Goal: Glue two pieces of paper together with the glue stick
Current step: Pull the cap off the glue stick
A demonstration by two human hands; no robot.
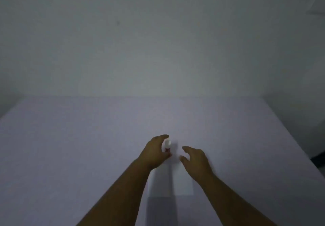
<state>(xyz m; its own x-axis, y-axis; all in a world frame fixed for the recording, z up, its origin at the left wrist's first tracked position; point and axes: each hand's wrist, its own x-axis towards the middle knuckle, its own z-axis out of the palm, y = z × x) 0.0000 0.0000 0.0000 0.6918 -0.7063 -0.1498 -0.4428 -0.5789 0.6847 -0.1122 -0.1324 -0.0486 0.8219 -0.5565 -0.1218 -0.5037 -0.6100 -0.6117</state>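
Note:
A glue stick [167,145] with a white cap and red body stands upright on the pale table [70,138]. My left hand [154,151] curls around its left side, thumb and fingers touching or nearly touching it. My right hand [196,159] hovers just to the right of the stick, fingers apart and empty. Two white sheets of paper lie side by side between my forearms, the left paper [159,183] and the right paper [182,181], their inner edges meeting along a thin seam. The image is dim and blurred.
A plain grey wall [158,41] rises behind the table's far edge. The table drops off at the right, where a dark floor patch [318,160] shows. A shadow band lies below the papers.

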